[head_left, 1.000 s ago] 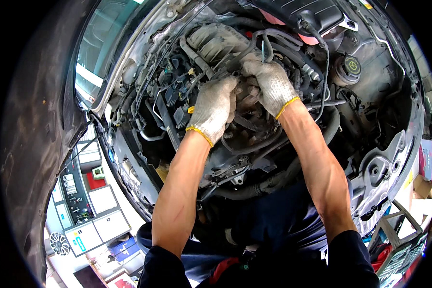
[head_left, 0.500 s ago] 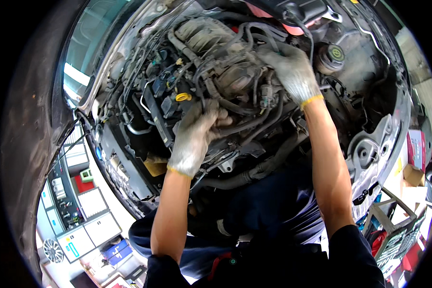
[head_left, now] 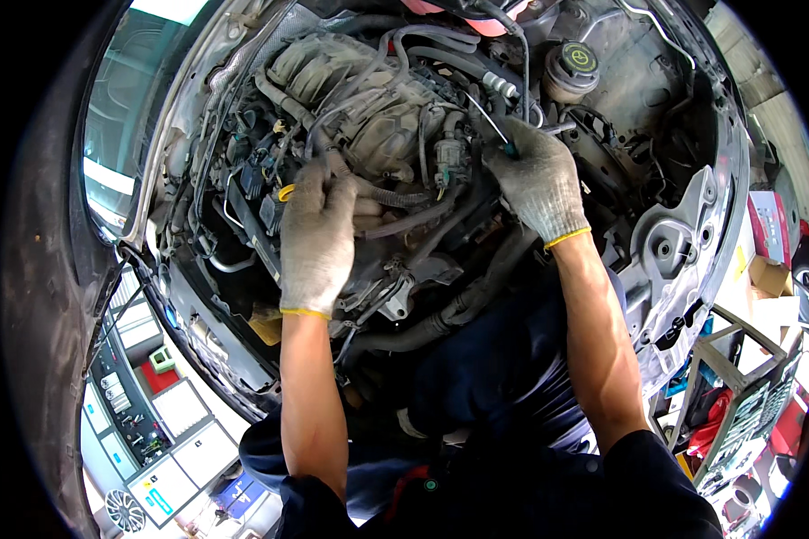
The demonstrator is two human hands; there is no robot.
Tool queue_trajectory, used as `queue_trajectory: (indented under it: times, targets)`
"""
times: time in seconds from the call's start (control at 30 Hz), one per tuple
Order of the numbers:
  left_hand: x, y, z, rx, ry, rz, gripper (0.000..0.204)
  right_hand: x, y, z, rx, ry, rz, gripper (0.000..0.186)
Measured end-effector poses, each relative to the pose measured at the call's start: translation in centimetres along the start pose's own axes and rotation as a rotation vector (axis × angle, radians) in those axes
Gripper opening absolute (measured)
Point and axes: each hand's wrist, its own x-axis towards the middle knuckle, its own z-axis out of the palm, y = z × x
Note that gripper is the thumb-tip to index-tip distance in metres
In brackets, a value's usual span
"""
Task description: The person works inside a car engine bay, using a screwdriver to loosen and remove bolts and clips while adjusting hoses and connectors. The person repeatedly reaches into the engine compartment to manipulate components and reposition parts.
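Note:
My left hand (head_left: 319,238), in a dusty gloved knit with a yellow cuff, has its fingers curled down among hoses left of the engine's middle, beside a corrugated hose (head_left: 395,196); what they grip is hidden. A yellow ring (head_left: 287,192) sits just left of it. My right hand (head_left: 539,180), gloved alike, is closed on a screwdriver (head_left: 505,144) with a teal handle and a thin shaft pointing up-left. It is right of a grey cylindrical part (head_left: 449,157). The dusty engine top (head_left: 377,126) lies above and between both hands.
A reservoir (head_left: 573,70) with a green-marked cap is at the upper right. The bay's metal front panel (head_left: 665,242) curves down the right side. A dark raised panel (head_left: 40,269) fills the far left. Beyond are a tool cabinet (head_left: 166,485) and a metal stand (head_left: 728,368).
My hands have moved apart from the engine's middle: left hand down and leftward, right hand lower after shifting right. The view has shifted, so the engine sits farther left in the picture.

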Motion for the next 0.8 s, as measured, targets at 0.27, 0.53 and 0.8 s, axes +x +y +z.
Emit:
queue_trajectory:
  times: [0.27,0.53,0.8]
  targets:
    - [4.0,3.9,8.4,0.844,-0.195,0.183,0.042,-3.2,1.4,1.0,0.299,0.311,0.067,0.026]
    - [6.1,3.4,9.3,0.858,-0.276,0.395,0.037,-7.4,-0.5,5.5,0.928,0.216,0.334,0.034]
    - [6.3,4.0,10.1,1.155,-0.299,0.435,0.039,-2.1,-1.1,0.7,1.042,-0.312,0.673,0.014]
